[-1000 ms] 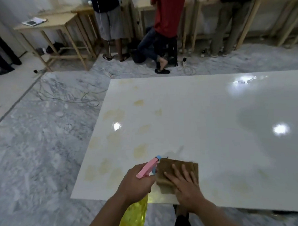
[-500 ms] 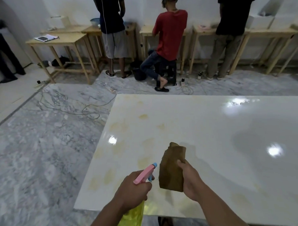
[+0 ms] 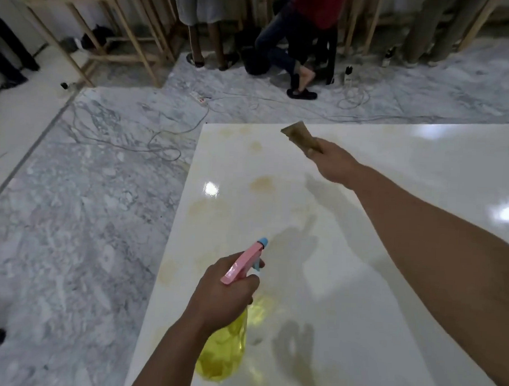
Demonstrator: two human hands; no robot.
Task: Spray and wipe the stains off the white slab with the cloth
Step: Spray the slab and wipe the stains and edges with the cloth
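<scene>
White slab (image 3: pixel 346 255) carries yellowish stains (image 3: pixel 261 183) beneath the left hand (image 3: pixel 222 293), fingers wrapped around a yellow spray bottle (image 3: pixel 223 355), while the right hand (image 3: pixel 334 162) clamps the brown cloth (image 3: pixel 299 136) above it.

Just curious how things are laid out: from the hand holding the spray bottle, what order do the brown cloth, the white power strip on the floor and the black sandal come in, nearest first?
From the left hand:
1. Brown cloth, up in the right hand over the slab.
2. White power strip, on the floor beyond the slab's far corner.
3. Black sandal, farther back by the tables.
</scene>
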